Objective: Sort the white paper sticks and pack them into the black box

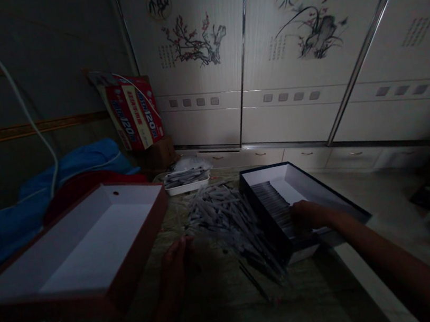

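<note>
At the frame's centre, the pile of pen-like sticks [220, 211] lies up and right of the nearer left hand [178, 254]; the right hand [306, 215] meets a slanting row [272, 201] inside the dark box [310, 185]. Neither hand's grip can be told.

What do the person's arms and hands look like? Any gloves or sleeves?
The left hand and right hand wear no gloves. No sleeve shows on either forearm, nor any watch I can see. It's too dark to tell about rings.
</note>
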The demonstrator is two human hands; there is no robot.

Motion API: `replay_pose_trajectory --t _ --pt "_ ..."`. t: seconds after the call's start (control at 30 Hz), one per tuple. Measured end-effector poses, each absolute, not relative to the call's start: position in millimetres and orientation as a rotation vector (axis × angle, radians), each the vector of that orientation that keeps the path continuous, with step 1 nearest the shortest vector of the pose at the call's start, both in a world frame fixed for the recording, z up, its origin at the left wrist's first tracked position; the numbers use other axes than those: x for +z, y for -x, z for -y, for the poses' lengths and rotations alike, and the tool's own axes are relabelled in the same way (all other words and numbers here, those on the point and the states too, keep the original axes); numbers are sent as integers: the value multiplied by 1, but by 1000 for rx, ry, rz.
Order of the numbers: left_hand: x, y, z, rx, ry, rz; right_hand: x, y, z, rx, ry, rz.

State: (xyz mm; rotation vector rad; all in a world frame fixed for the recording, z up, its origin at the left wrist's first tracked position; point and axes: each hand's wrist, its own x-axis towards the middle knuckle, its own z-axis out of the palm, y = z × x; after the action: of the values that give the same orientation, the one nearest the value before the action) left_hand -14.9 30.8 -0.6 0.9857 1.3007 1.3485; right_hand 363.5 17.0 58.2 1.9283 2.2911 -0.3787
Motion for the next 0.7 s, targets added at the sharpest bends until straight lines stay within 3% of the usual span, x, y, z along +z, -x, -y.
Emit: replay_pose_trajectory --t 0.2,0.4,0.6,0.7 --pt "-13 20 -35 1338 -1004 -1239 75 -363 -9 -262 -2045 -2371" --pt "-16 19 -33 1333 -969 -1166 109 -313 48 39 -2530 -2772" --pt "-3 16 -23 1386 -1064 -1267 67 -218 87 -668 -2371 -2910" --pt "0 17 -20 1381 -1148 -1333 35 -189 75 -764 -2408 -2778"
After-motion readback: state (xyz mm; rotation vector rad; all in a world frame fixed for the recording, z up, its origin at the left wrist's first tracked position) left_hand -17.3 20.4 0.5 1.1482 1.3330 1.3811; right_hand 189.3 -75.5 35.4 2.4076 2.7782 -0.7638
